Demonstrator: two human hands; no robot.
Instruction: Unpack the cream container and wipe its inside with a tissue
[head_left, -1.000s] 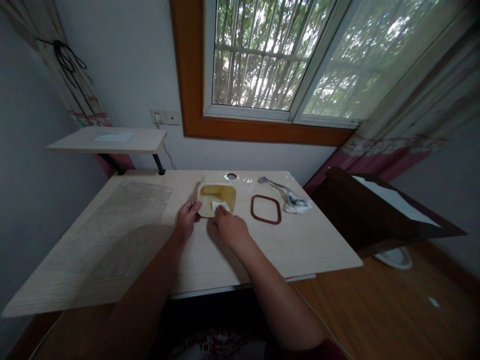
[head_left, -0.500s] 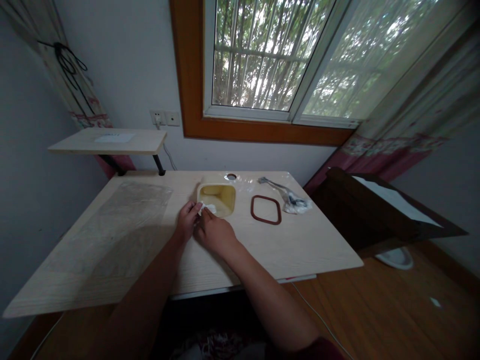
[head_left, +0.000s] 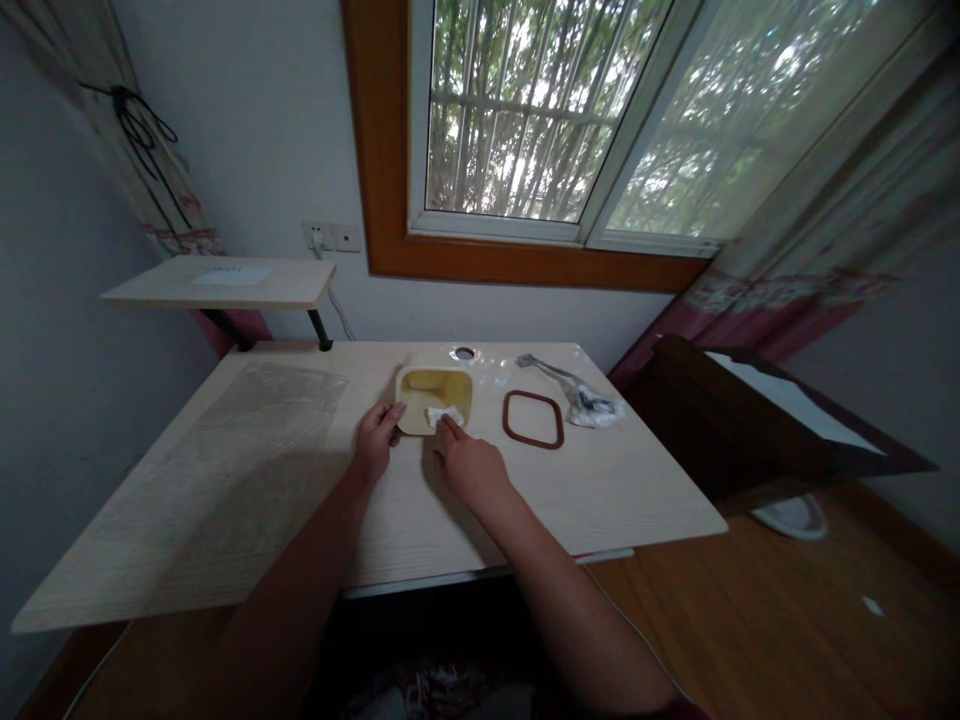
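Yellow inside and pale at the rim, a rounded container (head_left: 421,388) sits in the head view toward the far side of the wooden table (head_left: 630,490), around the middle of its width. The left hand (head_left: 376,440) has the container's near left corner, the thumb on the rim and the other fingers curled at its outside, partly hidden. The right hand (head_left: 474,468) is half closed, with its fingertips on a crumpled white wad (head_left: 442,415) that it holds against the container's near part, right of the middle; how the thumb grips is hidden.

To the right of the container, and apart from it, a reddish-brown frame (head_left: 508,416) lies flat. Just beyond that, farther right, is a clear plastic bundle (head_left: 592,406) with dark contents too blurred to tell. A transparent sheet (head_left: 262,430) lies over the left part of the table. At the far left stands a raised shelf (head_left: 296,284) on black legs, bearing a white paper (head_left: 232,275). Past the table's far edge is a window (head_left: 525,120).
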